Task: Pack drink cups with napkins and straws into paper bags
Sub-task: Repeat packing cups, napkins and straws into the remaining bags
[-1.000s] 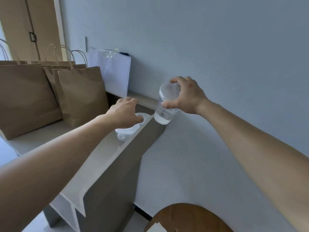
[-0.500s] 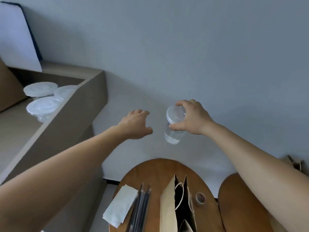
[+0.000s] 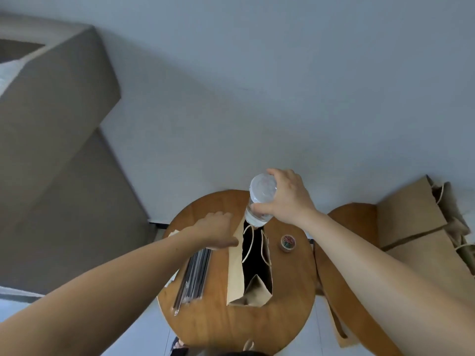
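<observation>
The left forearm [image 3: 128, 273] hid most of the napkins [image 3: 172, 233]; the stacked paper bags [image 3: 411, 217] ran off the right edge.

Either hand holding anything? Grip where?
Right hand grips the clear cup around its lidded top. Left hand only touches the paper bag's side.

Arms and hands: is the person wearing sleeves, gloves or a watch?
No. The left arm and right arm are bare to the picture's edge, with no sleeves showing. The left hand and right hand have no gloves, watch, ring or bracelet that shows.
</observation>
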`<state>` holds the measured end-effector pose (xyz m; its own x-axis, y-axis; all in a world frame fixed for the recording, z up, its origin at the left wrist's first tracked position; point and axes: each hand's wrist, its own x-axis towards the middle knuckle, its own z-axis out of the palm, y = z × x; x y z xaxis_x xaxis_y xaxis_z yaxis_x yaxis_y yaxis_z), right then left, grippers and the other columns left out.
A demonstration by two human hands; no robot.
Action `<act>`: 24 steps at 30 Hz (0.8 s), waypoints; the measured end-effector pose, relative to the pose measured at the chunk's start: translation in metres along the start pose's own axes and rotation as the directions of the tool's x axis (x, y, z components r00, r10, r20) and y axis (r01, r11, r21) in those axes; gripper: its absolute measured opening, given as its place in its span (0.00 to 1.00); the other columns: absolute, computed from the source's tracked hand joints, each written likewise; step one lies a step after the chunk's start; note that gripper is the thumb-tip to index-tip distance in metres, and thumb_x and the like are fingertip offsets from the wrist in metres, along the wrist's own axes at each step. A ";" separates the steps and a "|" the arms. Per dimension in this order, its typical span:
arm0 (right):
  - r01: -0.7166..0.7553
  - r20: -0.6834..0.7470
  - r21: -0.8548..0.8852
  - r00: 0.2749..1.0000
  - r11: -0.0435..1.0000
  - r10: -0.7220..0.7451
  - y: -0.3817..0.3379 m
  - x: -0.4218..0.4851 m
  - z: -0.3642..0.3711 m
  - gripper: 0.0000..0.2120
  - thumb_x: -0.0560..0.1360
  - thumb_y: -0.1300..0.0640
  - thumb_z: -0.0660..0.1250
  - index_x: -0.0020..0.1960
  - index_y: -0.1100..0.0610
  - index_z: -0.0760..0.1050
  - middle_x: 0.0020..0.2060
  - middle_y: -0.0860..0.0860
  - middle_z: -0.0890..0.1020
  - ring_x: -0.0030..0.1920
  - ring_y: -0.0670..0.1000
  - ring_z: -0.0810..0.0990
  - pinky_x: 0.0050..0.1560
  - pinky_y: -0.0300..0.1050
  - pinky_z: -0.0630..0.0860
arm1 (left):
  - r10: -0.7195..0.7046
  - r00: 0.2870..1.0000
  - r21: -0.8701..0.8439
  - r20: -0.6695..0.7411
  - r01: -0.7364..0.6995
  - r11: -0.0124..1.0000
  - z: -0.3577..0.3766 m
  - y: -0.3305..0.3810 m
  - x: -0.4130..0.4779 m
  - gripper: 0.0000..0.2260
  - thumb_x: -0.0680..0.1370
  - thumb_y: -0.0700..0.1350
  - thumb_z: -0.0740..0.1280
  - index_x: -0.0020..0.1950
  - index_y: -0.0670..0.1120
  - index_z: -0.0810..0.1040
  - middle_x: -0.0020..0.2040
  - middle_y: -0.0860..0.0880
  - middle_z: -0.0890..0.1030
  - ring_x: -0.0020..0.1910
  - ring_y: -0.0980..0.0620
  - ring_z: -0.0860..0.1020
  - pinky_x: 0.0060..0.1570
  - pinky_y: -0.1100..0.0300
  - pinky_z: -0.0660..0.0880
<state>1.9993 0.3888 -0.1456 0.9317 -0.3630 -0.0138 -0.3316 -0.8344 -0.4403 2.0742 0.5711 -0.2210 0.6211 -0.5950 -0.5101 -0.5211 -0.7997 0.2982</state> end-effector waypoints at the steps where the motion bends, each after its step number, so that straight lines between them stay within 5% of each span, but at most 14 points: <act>1: -0.004 0.000 0.014 1.000 1.000 0.004 0.003 -0.002 0.006 0.47 0.60 0.36 0.77 0.72 0.49 0.63 0.65 0.50 0.69 0.67 0.54 0.65 0.61 0.51 0.70 | -0.004 1.000 0.001 0.004 0.004 1.000 0.005 0.001 0.002 0.36 0.71 0.59 0.68 0.76 0.49 0.62 0.72 0.45 0.70 0.68 0.43 0.70 0.62 0.49 0.72; 6: 0.008 0.012 0.063 1.000 0.998 -0.009 0.019 -0.009 0.029 0.45 0.59 0.36 0.77 0.70 0.49 0.65 0.64 0.49 0.69 0.65 0.54 0.66 0.59 0.49 0.70 | 0.009 0.996 -0.017 0.089 -0.007 1.000 0.033 0.006 0.003 0.41 0.67 0.65 0.70 0.75 0.49 0.64 0.69 0.47 0.73 0.66 0.43 0.73 0.60 0.49 0.72; 8: 0.008 0.008 0.082 1.000 0.997 -0.009 0.024 -0.012 0.034 0.44 0.59 0.37 0.77 0.69 0.48 0.65 0.63 0.48 0.70 0.65 0.53 0.66 0.57 0.47 0.69 | 0.028 0.990 -0.093 0.137 -0.015 0.996 0.044 0.007 0.000 0.41 0.64 0.66 0.70 0.73 0.50 0.67 0.59 0.52 0.78 0.55 0.51 0.78 0.50 0.58 0.77; 11: 0.026 -0.008 0.092 1.000 0.995 -0.025 0.029 -0.018 0.035 0.44 0.58 0.36 0.77 0.69 0.47 0.66 0.62 0.48 0.70 0.64 0.52 0.66 0.58 0.48 0.71 | 0.002 0.986 -0.152 0.164 0.023 0.988 0.058 0.015 -0.002 0.28 0.64 0.65 0.72 0.58 0.53 0.72 0.40 0.60 0.75 0.37 0.61 0.76 0.31 0.67 0.73; 15: 0.093 -0.031 0.049 0.995 0.994 -0.092 0.031 -0.029 0.032 0.44 0.60 0.35 0.77 0.70 0.48 0.65 0.64 0.49 0.70 0.64 0.52 0.67 0.57 0.50 0.73 | -0.152 0.981 -0.230 0.124 0.178 0.957 0.066 0.027 0.000 0.12 0.74 0.57 0.64 0.42 0.49 0.74 0.34 0.50 0.79 0.34 0.51 0.82 0.42 0.53 0.83; 20: 0.263 0.029 -0.065 0.965 0.962 -0.262 0.038 -0.050 0.029 0.43 0.61 0.37 0.76 0.70 0.46 0.62 0.65 0.47 0.67 0.64 0.51 0.66 0.56 0.49 0.76 | -0.265 0.943 -0.370 0.203 0.324 0.871 0.066 0.022 -0.002 0.11 0.81 0.47 0.57 0.44 0.44 0.74 0.28 0.49 0.83 0.28 0.54 0.83 0.40 0.58 0.82; 24: 0.441 0.255 -0.210 0.886 0.873 -0.387 0.047 -0.059 0.031 0.43 0.62 0.39 0.76 0.71 0.46 0.60 0.66 0.49 0.65 0.66 0.53 0.65 0.58 0.49 0.76 | -0.288 0.947 -0.315 0.139 0.318 0.894 0.059 0.022 -0.006 0.09 0.82 0.43 0.62 0.44 0.43 0.77 0.35 0.47 0.85 0.36 0.50 0.85 0.46 0.56 0.83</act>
<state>1.9330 0.3837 -0.1933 0.9918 0.1063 -0.0706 0.0901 -0.9752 -0.2023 2.0242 0.5621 -0.2589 0.6570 -0.3222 -0.6816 -0.0838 -0.9297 0.3587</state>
